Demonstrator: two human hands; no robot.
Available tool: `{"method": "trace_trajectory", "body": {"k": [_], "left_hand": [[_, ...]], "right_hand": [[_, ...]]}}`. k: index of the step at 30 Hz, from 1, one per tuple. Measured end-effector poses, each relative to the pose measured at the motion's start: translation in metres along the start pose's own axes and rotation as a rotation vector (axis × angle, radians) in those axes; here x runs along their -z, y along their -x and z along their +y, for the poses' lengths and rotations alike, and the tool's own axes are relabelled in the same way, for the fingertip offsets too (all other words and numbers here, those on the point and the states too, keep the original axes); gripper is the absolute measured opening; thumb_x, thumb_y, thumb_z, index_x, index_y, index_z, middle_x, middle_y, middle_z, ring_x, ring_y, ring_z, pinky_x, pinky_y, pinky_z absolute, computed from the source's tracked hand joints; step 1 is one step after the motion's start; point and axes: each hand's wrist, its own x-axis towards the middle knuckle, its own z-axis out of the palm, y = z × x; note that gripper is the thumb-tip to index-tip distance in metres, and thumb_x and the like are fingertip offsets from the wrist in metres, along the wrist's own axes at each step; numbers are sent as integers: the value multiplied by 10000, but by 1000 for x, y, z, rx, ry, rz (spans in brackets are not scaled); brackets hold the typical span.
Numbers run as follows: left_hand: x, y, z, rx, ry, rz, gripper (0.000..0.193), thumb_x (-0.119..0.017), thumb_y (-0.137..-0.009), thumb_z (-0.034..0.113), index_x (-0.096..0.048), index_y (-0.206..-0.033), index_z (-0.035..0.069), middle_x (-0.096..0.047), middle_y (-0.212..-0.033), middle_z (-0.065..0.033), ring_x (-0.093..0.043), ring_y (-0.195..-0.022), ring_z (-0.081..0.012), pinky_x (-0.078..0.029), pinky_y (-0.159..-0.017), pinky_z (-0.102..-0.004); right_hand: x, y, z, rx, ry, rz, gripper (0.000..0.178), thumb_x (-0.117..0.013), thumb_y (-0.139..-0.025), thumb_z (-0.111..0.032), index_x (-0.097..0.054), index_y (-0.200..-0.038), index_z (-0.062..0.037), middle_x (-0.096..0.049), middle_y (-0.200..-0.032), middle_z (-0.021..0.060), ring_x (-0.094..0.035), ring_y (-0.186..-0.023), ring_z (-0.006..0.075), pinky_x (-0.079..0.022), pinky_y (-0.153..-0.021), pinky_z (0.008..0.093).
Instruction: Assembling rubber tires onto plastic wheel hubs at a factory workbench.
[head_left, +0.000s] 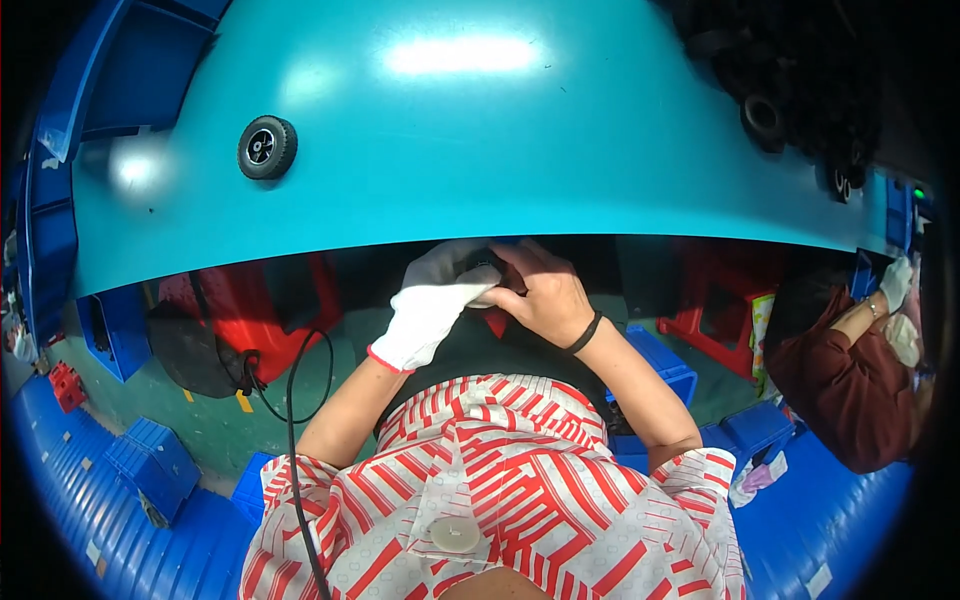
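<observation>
Head view, looking down over a red-and-white patterned shirt [570,490]: left hand [430,305] in a white glove with red cuff edging, fingers curled in around a dark part [483,262]; right hand [547,298] bare, black band [585,332] at the wrist, thumb and fingers bent against the same part from the other side. Both hands nearly closed, with only the part between. Dark part at the near edge of the bench [450,160], mostly covered by fingers; rounded where visible, exact kind impossible to tell. On the bench, teal and glossy, well apart from the hands toward the far left: one black wheel [267,148], treaded tyre, silver-trimmed hub facing up. At the far right, a heap of black parts [800,80], rings among them, details lost in shadow. Along the left rim, blue bins [135,75]. Below the bench, red plastic objects [265,310] to either side; black cable [291,425] at left, looped, then down across the shirt. Farther right, a co-worker in a maroon top [845,385], near the bench end.
</observation>
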Motion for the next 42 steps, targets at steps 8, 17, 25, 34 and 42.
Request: {"method": "trace_trajectory", "body": {"k": [8,17,25,34,42], "left_hand": [[-2,7,-3,-208,-112,-29,470,-683,-801,91,-520,-1217,-54,-621,-1069,-152,-636,-879,-184,-535,-756,-269],[-14,17,2,-163,-193,55,477,-653,-808,55,-493,-1245,-49,-607,-1082,-156,-611,-944,-186,-518,-807,-271],[-2,7,5,-133,-257,-55,486,-653,-809,130,-506,-1243,-32,-608,-1070,-151,-616,-918,-182,-519,-781,-263],[-12,14,-13,-133,-28,-61,547,-681,-802,71,-462,-1292,-34,-597,-1078,-124,-591,-921,-142,-496,-787,-250],[-13,23,-2,-125,-144,-18,516,-658,-824,73,-464,-1287,-45,-609,-1030,-110,-586,-847,-119,-495,-726,-230]], "right_hand": [[7,8,2,-222,-296,-169,528,-767,-722,-196,-565,-1175,-15,-623,-832,111,-617,-734,197,-505,-687,293],[-7,12,7,179,-55,129,482,-787,-637,-166,-615,-1056,0,-604,-963,149,-619,-765,289,-520,-678,336],[-7,18,3,-78,-190,-39,472,-755,-718,-181,-593,-1125,-6,-601,-1059,159,-610,-911,328,-504,-772,358],[-10,19,2,-83,-258,149,414,-742,-642,-114,-587,-1017,-26,-594,-1030,135,-602,-887,309,-509,-744,347],[-7,14,1,171,-141,175,416,-749,-612,-69,-628,-1005,-11,-619,-964,126,-616,-851,276,-499,-736,338]]}}
